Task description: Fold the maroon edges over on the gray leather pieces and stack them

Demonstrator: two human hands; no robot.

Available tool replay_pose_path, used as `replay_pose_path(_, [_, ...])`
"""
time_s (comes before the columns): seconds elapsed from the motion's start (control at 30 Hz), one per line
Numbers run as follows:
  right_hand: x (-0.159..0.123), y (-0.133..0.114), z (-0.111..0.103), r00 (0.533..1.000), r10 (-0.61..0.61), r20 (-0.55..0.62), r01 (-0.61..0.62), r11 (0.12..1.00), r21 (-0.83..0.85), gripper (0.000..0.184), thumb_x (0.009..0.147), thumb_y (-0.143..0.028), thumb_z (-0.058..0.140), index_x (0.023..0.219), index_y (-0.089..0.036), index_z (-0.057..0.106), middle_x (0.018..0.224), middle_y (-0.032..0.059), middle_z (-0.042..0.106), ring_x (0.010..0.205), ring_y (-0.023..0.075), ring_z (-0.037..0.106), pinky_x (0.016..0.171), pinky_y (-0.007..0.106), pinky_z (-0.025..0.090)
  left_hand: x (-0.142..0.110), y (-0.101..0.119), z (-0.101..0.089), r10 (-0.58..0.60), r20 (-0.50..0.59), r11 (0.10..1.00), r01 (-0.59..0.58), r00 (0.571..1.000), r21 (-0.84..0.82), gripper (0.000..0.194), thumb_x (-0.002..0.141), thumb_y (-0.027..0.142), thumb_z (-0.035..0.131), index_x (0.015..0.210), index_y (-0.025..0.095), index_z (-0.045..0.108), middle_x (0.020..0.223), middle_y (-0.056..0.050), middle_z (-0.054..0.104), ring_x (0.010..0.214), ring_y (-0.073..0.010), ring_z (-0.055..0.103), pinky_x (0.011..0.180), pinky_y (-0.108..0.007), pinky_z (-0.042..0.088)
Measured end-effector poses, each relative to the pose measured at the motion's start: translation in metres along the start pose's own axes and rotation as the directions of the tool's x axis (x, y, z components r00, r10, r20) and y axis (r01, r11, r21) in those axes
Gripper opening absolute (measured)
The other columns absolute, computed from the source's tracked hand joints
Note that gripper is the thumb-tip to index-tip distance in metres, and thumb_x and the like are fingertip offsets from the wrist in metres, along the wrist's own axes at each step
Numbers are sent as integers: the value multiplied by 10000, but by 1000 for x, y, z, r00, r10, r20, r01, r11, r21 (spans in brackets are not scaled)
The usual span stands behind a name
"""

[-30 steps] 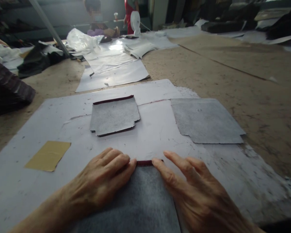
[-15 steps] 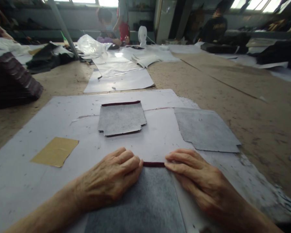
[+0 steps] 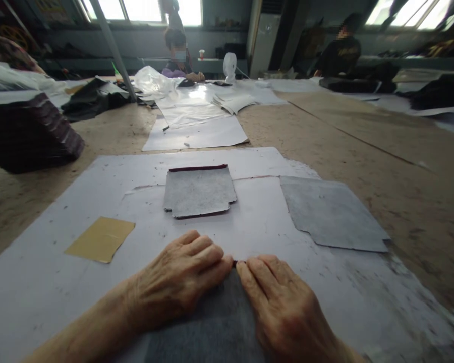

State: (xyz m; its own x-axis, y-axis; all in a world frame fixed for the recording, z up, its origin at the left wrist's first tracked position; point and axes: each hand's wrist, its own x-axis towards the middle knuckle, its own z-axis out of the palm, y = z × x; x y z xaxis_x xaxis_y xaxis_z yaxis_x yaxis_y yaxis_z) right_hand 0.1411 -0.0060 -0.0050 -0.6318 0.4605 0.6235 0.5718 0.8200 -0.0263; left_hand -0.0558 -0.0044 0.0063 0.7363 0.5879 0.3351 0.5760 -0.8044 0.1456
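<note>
Both hands press on the top edge of a grey sheet piece (image 3: pixel 212 333) that lies close in front of me. My left hand (image 3: pixel 185 275) has its fingers curled together on the left part of that edge. From the right, my right hand (image 3: pixel 283 302) pinches the same edge with fingers pressed together, almost touching the left fingertips. Between them shows a short bit of dark red folded edge (image 3: pixel 234 263). Beyond the hands lies a grey stack of cut pieces (image 3: pixel 200 190) with a dark red top edge. A flat grey piece (image 3: pixel 333 216) rests to the right.
A tan paper square (image 3: pixel 101 240) lies at left on the white sheet (image 3: pixel 34 292) covering the brown table (image 3: pixel 325 151). At far left stands a tall dark stack (image 3: pixel 34 131). Further back are loose papers (image 3: pixel 196 133), a metal pole (image 3: pixel 113 50), a small fan (image 3: pixel 230 67) and several people.
My right hand has slid left along the dark red edge toward my left hand, covering most of it. My left hand stays on the edge. The whole view has shifted slightly.
</note>
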Motion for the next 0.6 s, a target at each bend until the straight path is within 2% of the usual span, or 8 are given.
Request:
replay_pose_path(0.07, [-3, 4, 1, 1000, 13, -24, -12, 999, 31, 349, 801, -4, 298, 875, -58, 636, 778, 109, 607, 762, 199, 541, 664, 331, 494, -7, -7, -5, -83, -38, 990, 78, 996, -113, 318, 847, 69, 350, 1128, 124, 488, 853, -64, 529, 750, -161, 462, 685, -324, 383])
replay_pose_path(0.17, [-5, 8, 2, 999, 32, -32, -29, 996, 82, 325, 795, -1, 329, 892, -57, 634, 817, 111, 614, 806, 200, 545, 700, 330, 494, -20, -16, -12, -151, -16, 960, 143, 988, -241, 343, 832, 38, 372, 1117, 162, 519, 861, -55, 517, 774, -138, 472, 686, -270, 398])
replay_pose_path(0.3, [-4, 9, 2, 999, 47, 20, -50, 987, 155, 358, 804, -9, 324, 1022, -59, 603, 855, 94, 622, 798, 187, 544, 693, 334, 498, -27, -19, -15, -122, -28, 971, 114, 992, -210, 339, 821, 29, 398, 1090, 173, 547, 849, -54, 513, 749, -132, 463, 654, -256, 396])
replay_pose_path(0.4, [-1, 10, 0, 998, 22, 55, -30, 988, 152, 354, 830, -22, 312, 1028, -70, 601, 837, 71, 631, 767, 172, 539, 662, 308, 492, -26, -18, -12, -95, -46, 976, 84, 994, -199, 358, 803, 7, 379, 1088, 156, 537, 831, -63, 511, 740, -143, 443, 648, -278, 398])
replay_pose_path(0.5, [0, 11, -1, 993, -81, 83, 75, 994, 75, 337, 843, -32, 311, 1017, -54, 599, 865, 78, 639, 745, 174, 546, 644, 305, 476, -25, -18, -11, -77, -68, 982, 64, 995, -177, 368, 788, 1, 360, 1095, 131, 516, 836, -78, 513, 746, -156, 433, 667, -313, 402])
replay_pose_path(0.6, [-3, 12, 4, 970, -229, 85, 237, 966, -104, 345, 823, -3, 308, 952, -89, 617, 911, 86, 644, 787, 197, 575, 655, 318, 451, -24, -15, -13, -68, -55, 993, 62, 996, -104, 288, 796, 67, 388, 1045, 105, 528, 808, -77, 519, 730, -164, 436, 667, -330, 399])
